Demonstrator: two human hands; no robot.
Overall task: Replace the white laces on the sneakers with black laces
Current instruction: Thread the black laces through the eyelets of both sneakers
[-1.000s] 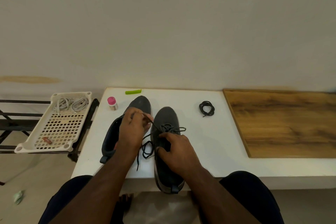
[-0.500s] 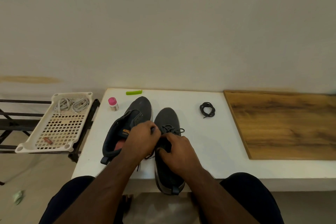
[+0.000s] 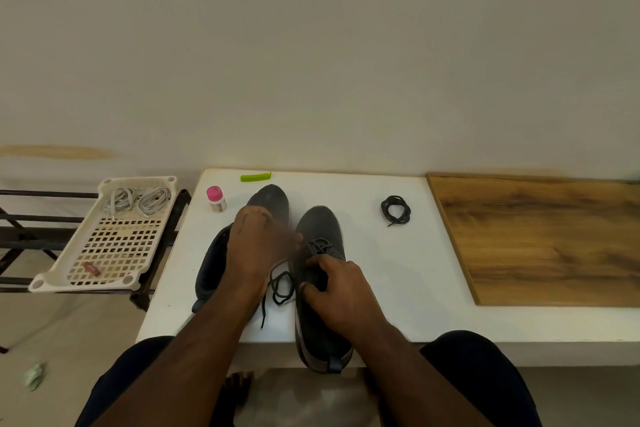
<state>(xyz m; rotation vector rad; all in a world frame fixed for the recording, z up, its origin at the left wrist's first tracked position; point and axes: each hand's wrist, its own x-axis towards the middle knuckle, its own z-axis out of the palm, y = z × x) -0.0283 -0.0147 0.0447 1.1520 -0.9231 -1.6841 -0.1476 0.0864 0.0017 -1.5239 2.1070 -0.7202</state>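
We saw 1 pink-capped bottle [image 3: 216,199], a green clip [image 3: 255,177], and a wooden board [image 3: 540,239] on the table [image 3: 381,288].

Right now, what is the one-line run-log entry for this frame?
stage: lacing right sneaker | left hand: pulling black lace | right hand: gripping sneaker | spare black lace: coiled on table | white laces: in tray

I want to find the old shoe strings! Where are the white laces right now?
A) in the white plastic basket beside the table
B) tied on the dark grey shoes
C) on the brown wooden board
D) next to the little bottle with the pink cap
A: two bundled white laces lie at the far end of the white plastic slotted basket, which sits on the dark rack to the left of the white table.
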